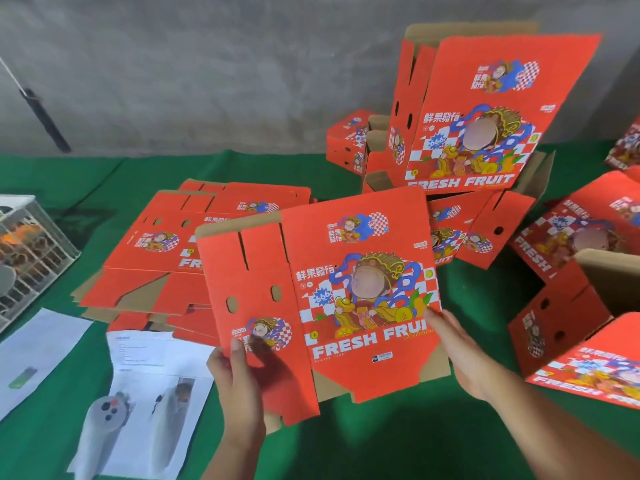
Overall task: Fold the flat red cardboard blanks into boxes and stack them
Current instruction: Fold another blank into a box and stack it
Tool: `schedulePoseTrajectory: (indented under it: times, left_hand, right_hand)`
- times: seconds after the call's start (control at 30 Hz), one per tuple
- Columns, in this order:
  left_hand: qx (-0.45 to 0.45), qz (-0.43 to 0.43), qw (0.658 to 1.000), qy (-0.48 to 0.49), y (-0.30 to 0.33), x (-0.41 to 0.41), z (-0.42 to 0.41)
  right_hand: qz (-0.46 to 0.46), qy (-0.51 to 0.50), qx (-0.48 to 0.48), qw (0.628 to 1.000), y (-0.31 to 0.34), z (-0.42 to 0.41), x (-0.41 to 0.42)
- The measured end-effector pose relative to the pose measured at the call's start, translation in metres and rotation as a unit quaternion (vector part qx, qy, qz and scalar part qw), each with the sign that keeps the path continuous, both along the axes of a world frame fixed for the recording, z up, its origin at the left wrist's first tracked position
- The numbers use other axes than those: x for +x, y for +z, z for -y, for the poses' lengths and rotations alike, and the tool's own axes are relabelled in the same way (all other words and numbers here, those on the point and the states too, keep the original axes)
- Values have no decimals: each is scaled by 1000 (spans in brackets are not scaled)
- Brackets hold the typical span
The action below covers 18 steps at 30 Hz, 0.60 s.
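Green-covered table (346, 452): my left hand (239, 372) pinches, and my right hand (460, 351) flatly steadies, one unfolded blank (322, 299); folded boxes (485, 133) stacked far right, flat pile (166, 258) left remaining.

Green-covered table (381, 445) under red blanks (156, 258), boxes (346, 140), papers (152, 393).
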<state>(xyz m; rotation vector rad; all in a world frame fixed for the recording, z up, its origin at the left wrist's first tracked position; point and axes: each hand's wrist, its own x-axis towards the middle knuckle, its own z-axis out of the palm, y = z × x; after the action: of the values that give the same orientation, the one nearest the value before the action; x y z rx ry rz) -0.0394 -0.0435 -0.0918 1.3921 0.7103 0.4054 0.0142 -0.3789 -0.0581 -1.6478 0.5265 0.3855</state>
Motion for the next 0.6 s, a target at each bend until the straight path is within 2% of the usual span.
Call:
schedulePoseTrajectory:
  times: [0.13, 0.3, 0.5, 0.57, 0.6]
  left_hand:
    - [17, 26, 998, -59, 14, 1, 14]
    - [111, 54, 983, -132, 27, 8, 33]
    - [109, 15, 983, -150, 31, 29, 38]
    - [94, 1, 979, -180, 30, 32, 45]
    - [93, 6, 977, -190, 28, 32, 48]
  right_hand:
    - [25, -12, 8, 1000, -2, 10, -4]
    - [82, -73, -53, 993, 0, 32, -18]
    - [61, -71, -167, 981, -4, 77, -46]
    - [95, -62, -162, 980, -3, 81, -53]
    - [113, -67, -126, 983, -6, 82, -56]
